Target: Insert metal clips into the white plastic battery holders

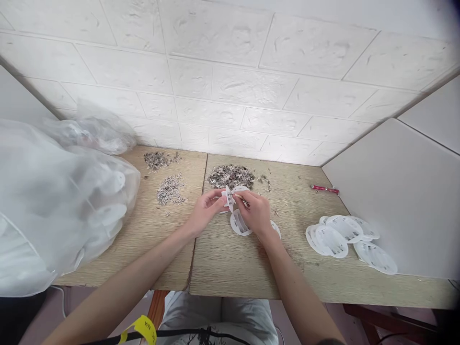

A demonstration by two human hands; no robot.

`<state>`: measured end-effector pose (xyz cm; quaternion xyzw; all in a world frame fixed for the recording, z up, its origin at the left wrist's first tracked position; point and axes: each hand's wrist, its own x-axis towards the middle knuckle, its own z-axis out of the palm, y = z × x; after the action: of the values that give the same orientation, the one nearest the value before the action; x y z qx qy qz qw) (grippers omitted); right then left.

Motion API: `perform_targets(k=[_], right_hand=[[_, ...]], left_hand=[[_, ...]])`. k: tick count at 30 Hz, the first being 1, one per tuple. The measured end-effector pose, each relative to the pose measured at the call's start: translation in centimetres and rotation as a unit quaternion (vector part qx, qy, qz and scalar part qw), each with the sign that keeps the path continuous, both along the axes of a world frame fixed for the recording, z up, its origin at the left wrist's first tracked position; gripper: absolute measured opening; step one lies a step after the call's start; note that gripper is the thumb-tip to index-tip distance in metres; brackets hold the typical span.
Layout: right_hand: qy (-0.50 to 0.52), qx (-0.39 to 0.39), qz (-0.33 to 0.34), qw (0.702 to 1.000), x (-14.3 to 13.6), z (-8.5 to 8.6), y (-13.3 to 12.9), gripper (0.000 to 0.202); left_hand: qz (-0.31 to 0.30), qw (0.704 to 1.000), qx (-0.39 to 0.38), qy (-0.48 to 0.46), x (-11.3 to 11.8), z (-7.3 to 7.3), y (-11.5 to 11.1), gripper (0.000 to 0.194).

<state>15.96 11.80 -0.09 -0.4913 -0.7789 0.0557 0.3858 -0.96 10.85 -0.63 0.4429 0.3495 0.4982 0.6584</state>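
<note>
Near the middle of the table, my left hand (207, 211) is closed on a white round plastic piece (229, 199), tilted so its edge faces up. Small metal bits show on that piece. My right hand (256, 211) is pinched against its right side; whatever lies between those fingertips is too small to name. Below and behind the right hand lie more white discs (238, 224), partly covered by it. Just beyond both hands spreads a heap of small metal parts (232, 175).
Two smaller piles of metal bits (170, 189) lie to the left. Large clear bags (89, 206) of white discs fill the left side. Several white discs (345, 235) are stacked at the right, with a red tool (323, 188) behind them. A white brick-pattern wall (230, 96) closes off the back.
</note>
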Motion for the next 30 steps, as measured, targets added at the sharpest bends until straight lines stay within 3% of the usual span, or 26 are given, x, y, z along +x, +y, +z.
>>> perform_targets(k=[30], right_hand=[[0.021, 0.002, 0.003, 1.000, -0.21, -0.06, -0.36, 0.021]], left_hand=[[-0.042, 0.999, 0.022, -0.023, -0.15, -0.38, -0.21, 0.038]])
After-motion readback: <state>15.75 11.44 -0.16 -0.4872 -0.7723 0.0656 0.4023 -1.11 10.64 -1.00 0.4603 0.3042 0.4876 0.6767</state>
